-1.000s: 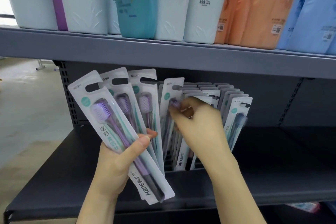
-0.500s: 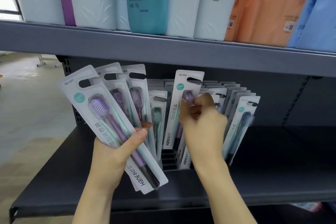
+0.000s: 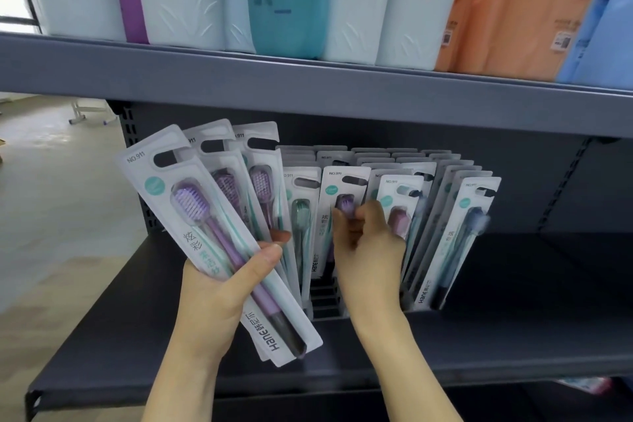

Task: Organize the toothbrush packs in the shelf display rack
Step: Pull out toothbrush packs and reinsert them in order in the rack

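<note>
- Dark grey shelf [image 3: 479, 336] in the head view carries the slotted display rack [image 3: 323, 301], with tall refill pouches [image 3: 359, 0] standing on the upper shelf [image 3: 308, 92] above it.
- Your left hand [image 3: 212, 295] grips a fan of three purple toothbrush packs [image 3: 219, 233] in front of the rack's left end, thumb pressed across the front pack, all tilted left.
- Your right hand [image 3: 366, 250] has its fingers [image 3: 346, 219] curled on a purple pack [image 3: 337, 202] standing among the rack's rows; whether its foot sits in a slot is probably hidden behind your hand.
- More packs [image 3: 459, 236] stand upright in rows to the right.
</note>
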`<action>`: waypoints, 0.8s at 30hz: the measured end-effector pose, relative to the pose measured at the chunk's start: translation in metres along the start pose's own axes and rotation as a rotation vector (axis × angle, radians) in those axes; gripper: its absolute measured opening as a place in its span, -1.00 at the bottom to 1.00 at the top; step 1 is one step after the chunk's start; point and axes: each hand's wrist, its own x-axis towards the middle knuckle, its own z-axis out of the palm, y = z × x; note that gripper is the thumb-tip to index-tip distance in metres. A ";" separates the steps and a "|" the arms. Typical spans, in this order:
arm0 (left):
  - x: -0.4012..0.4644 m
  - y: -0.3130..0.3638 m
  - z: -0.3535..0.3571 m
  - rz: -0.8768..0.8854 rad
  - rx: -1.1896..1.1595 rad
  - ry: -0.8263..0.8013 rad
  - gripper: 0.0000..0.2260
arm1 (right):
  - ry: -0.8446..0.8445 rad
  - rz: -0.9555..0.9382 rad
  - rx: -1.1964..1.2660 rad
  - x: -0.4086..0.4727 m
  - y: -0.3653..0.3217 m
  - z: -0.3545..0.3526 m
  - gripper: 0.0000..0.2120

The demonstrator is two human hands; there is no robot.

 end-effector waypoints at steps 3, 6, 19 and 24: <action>0.001 -0.004 0.002 -0.006 0.001 0.013 -0.78 | -0.039 0.012 0.002 0.002 0.002 0.000 -0.83; 0.002 -0.004 0.003 -0.014 -0.006 -0.004 -0.78 | -0.047 -0.007 -0.094 0.006 0.000 -0.001 -0.82; 0.004 0.002 0.003 -0.005 -0.037 -0.030 -0.58 | -0.297 0.055 -0.290 0.021 -0.004 0.000 -0.80; 0.004 0.002 0.005 -0.012 -0.043 -0.028 -0.60 | -0.316 0.115 -0.332 0.019 0.003 0.004 -0.72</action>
